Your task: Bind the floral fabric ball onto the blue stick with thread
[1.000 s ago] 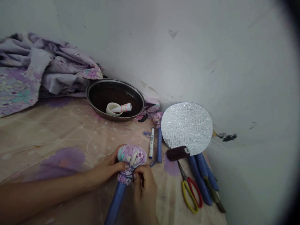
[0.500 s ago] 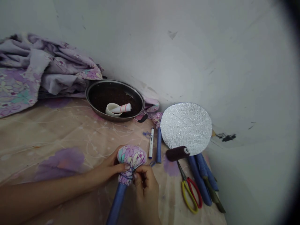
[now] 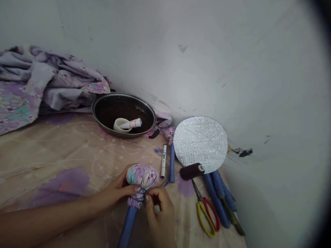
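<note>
My left hand (image 3: pixel 121 187) is closed around a stick's padded head (image 3: pixel 142 175), covered in purple floral cloth, with the thumb pressing on its neck. Dark blue cord (image 3: pixel 136 199) is wound over the gathered cloth there. Below it, a blue-wrapped handle (image 3: pixel 128 224) slants toward the bottom edge. At the right side of the neck, my right hand (image 3: pixel 163 215) has thumb and forefinger pinched together against the binding. What those fingertips grip, probably the cord's end, is too small to make out.
A dark pan (image 3: pixel 124 134) holds a white cup (image 3: pixel 119 124) with rolled paper. Floral cloth (image 3: pixel 59 79) is heaped at left. Rightward lie a marker (image 3: pixel 163 162), another padded stick (image 3: pixel 172 165), a silver disc (image 3: pixel 201 143), a thread spool (image 3: pixel 190 171), scissors (image 3: pixel 207 213) and several blue-wrapped sticks (image 3: pixel 217 203) beside the wall.
The whole view has shifted slightly, so things sit a little further left and lower. Both hands stay at the neck of the padded stick; the right fingers have barely moved.
</note>
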Tool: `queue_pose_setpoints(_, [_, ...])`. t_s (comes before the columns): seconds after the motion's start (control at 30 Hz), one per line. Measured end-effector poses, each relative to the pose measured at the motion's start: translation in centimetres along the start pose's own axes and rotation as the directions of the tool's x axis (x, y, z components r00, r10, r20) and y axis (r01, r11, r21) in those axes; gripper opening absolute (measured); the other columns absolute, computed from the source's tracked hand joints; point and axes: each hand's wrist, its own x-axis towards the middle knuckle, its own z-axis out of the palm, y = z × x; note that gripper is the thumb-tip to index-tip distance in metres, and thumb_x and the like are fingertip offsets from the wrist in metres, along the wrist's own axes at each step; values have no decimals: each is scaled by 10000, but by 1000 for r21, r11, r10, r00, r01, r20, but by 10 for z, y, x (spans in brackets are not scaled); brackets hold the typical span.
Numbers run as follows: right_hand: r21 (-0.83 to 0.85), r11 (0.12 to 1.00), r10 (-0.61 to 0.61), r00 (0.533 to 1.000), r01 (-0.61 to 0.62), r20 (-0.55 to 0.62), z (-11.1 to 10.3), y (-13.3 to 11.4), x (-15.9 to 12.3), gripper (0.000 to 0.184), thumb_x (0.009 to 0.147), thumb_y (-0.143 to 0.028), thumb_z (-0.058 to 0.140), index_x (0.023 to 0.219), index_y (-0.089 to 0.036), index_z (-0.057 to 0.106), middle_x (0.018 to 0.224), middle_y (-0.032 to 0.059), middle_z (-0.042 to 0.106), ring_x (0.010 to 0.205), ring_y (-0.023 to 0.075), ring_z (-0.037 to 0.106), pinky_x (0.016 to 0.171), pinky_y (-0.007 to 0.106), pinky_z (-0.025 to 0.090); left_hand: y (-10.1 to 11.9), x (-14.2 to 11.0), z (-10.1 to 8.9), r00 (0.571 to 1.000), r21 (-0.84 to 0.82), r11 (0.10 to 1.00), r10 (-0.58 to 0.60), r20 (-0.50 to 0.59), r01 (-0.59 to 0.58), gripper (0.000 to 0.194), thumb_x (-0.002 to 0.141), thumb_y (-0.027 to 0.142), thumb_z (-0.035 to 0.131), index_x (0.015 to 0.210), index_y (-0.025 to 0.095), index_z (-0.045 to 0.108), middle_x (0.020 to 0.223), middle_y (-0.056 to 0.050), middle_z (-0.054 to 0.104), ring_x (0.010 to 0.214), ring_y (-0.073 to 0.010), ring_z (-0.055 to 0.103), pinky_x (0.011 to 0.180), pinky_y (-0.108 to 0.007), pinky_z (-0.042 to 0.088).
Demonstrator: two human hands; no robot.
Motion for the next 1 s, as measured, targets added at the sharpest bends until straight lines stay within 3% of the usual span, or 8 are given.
queue_pose_setpoints(0.23, [17, 995, 92, 995, -93, 49, 9, 23, -21, 250, 1237, -232, 641, 1018, -314, 732, 906, -2, 790, 772, 232, 757, 730, 296, 572, 17, -10, 7, 1000, -43, 999, -25, 9, 26, 921, 842, 470, 1112, 1685, 366, 757, 1558, -100, 900, 1603, -460, 723, 1318, -571, 579])
queue_pose_setpoints(0.37, [16, 994, 103, 994, -104, 43, 15, 27, -26, 282, 1273, -269, 598, 1024, -319, 720, 911, 5, 795, 789, 239, 766, 742, 306, 579, 2, 0, 0, 997, 9, 998, 64, -39, -64, 936, 760, 529, 1086, 1628, 363, 778, 1496, -106, 919, 1543, -501, 745, 1315, -619, 584])
queue_pose_setpoints(0.53, [10, 995, 98, 995, -98, 6, 21, 27, -29, 328, 1318, -324, 559, 1023, -326, 702, 900, 0, 781, 789, 242, 762, 761, 319, 586, -17, 8, -14, 992, 123, 988, 101, -71, -91, 953, 827, 614, 1017, 1714, 387, 751, 1579, -72, 913, 1652, -508, 705, 1414, -593, 530])
queue_pose_setpoints(0.7, [12, 992, 129, 991, -129, -31, 25, 26, -32, 372, 1334, -373, 553, 998, -322, 702, 878, 4, 765, 762, 249, 733, 736, 331, 564, -19, 4, -15, 997, 99, 992, 80, -7, -78, 1009, 884, 659, 1028, 1783, 366, 677, 1685, -103, 859, 1672, -486, 678, 1469, -614, 478])
queue_pose_setpoints(0.83, [22, 986, 169, 984, -168, -56, 27, 25, -32, 390, 1336, -409, 587, 984, -316, 726, 855, 7, 760, 749, 257, 716, 726, 339, 551, -22, 8, -14, 997, 89, 994, 68, -23, -66, 1071, 793, 691, 1084, 1736, 392, 674, 1602, -109, 878, 1598, -501, 702, 1405, -640, 525])
queue_pose_setpoints(1.0, [32, 991, 130, 988, -127, -82, 31, 28, -32, 394, 1341, -404, 577, 985, -320, 723, 841, 5, 753, 724, 263, 712, 692, 337, 547, -15, 8, -11, 998, 50, 998, 48, -34, -46, 979, 777, 610, 1083, 1675, 450, 727, 1614, -47, 885, 1654, -505, 671, 1431, -612, 495])
